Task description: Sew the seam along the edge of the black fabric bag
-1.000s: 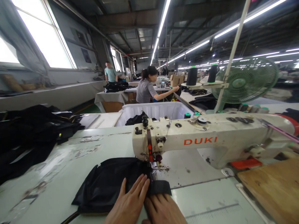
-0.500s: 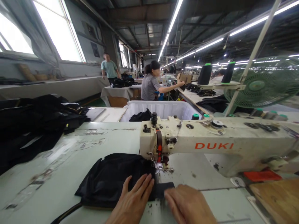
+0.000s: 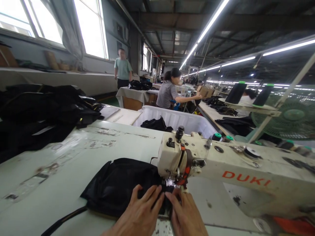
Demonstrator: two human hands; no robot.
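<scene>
A: While both hands lie flat, what's under them?
B: Item 1, black fabric piece, qty 1. Left hand open, fingers spread, palm down, pressing its near right edge. Right hand also open & flat, fingertips on the cloth just at the presser foot. Neither hand closed round anything; thumbs nearly touch.
A: Location?
B: On the pale green table, under the needle end of the sewing machine, marked DUKI, qty 1. Bulk of cloth spreads left of the machine head.
A: Long axis?
B: Runs left-right across the table, narrow right end tucked under the foot, wide end pointing left. Lies flat, a bit rumpled.
A: Other stock?
B: Black garment pile, far left of table, well apart from the hands. White bin behind the machine w/ dark cloth inside. Black thread cones, qty 2: &, on a stand to the right. Green fan, qty 1, partly cut off by frame edge.
A: Ppl?
B: Qty 2 in view: seated person reaching right over a bench; standing person in a green top by the windows.
</scene>
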